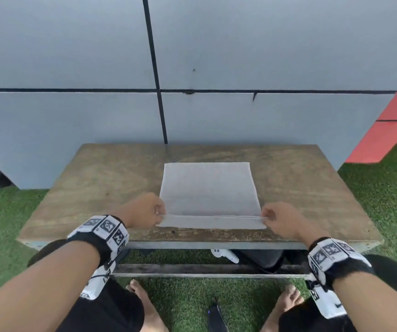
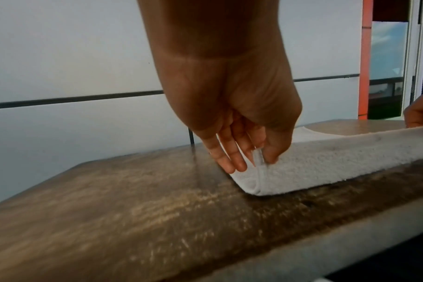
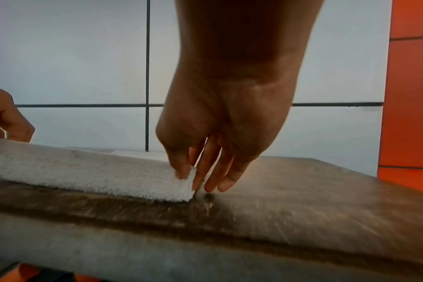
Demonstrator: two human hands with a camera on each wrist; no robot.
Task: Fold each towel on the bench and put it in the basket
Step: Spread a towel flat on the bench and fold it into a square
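A white towel [image 1: 208, 188] lies flat on the wooden bench [image 1: 96, 183], its near edge lifted and turned over into a narrow fold. My left hand [image 1: 154, 213] pinches the near left corner of the towel [image 2: 326, 167] between thumb and fingers, as the left wrist view shows [image 2: 258, 156]. My right hand [image 1: 272, 218] pinches the near right corner of the towel [image 3: 97, 171], thumb on top and fingers behind it [image 3: 191, 173]. No basket is in view.
The bench stands against a grey panelled wall [image 1: 72, 56], with an orange panel [image 1: 389, 130] at the right. Green artificial grass [image 1: 384, 192] surrounds it. My bare feet [image 1: 140, 298] and a dark object [image 1: 216, 315] lie on the grass under the bench's near edge.
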